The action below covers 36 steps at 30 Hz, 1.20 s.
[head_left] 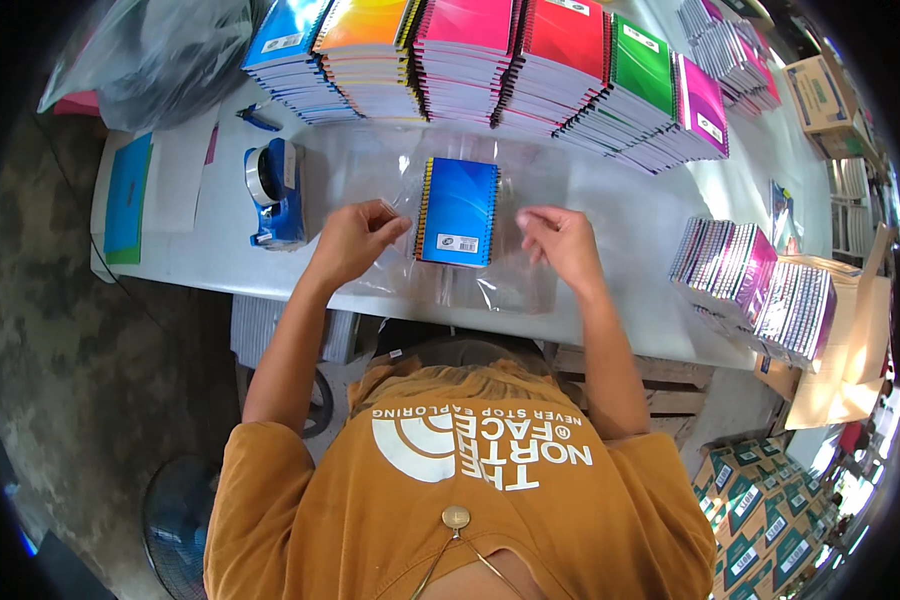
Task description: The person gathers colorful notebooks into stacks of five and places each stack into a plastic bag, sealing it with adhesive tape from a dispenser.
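here, blue spiral notebook (457, 211) on clear plastic wrap (510, 285), hands pinching wrap

We see a blue spiral-bound paper notebook (457, 211) on the white bench (620, 215). Along its far edge, stacked notebooks (490, 60) show blue, orange-yellow, pink, red, green and magenta covers. The plastic tape dispenser (275, 195) is blue.

Blue tape dispenser (275, 192), row of stacked spiral notebooks (490, 70), cardboard boxes (760, 510), grey fan (178, 520).
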Each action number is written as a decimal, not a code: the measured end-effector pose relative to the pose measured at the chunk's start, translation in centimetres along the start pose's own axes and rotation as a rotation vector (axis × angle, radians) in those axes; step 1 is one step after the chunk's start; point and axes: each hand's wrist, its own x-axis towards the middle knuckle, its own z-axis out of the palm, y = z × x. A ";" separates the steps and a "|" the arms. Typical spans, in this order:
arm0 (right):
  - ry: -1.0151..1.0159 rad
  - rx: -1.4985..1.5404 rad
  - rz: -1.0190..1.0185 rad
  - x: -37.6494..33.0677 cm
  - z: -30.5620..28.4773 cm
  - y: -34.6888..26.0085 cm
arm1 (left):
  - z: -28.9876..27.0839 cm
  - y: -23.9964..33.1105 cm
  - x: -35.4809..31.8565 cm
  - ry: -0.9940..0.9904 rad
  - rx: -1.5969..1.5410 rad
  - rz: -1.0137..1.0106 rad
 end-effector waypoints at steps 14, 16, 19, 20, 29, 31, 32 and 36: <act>0.104 0.062 -0.750 1.8 8.5 3.4 | 9.5 -1.0 0.4 0.119 0.339 0.642; 0.159 -0.098 -0.753 1.8 8.5 3.6 | 8.3 -0.6 0.9 -0.101 -0.073 0.531; 0.251 -0.463 -0.762 1.7 8.7 3.7 | 5.7 -1.0 2.0 -0.425 -0.638 0.398; 0.253 -0.539 -0.761 1.6 8.4 3.6 | 4.5 -0.7 2.5 -0.493 -0.594 0.378; 0.215 -0.657 -0.744 1.4 7.6 3.9 | 3.5 4.6 11.4 0.456 0.227 0.486; 0.200 -0.688 -0.720 1.6 7.3 4.1 | 4.7 5.4 9.3 0.675 0.354 0.519; 0.187 -0.714 -0.716 1.9 7.6 4.2 | 5.5 4.6 8.8 0.595 0.382 0.499; 0.195 -0.700 -0.762 1.8 8.2 3.8 | 4.5 7.2 8.3 0.296 0.160 0.276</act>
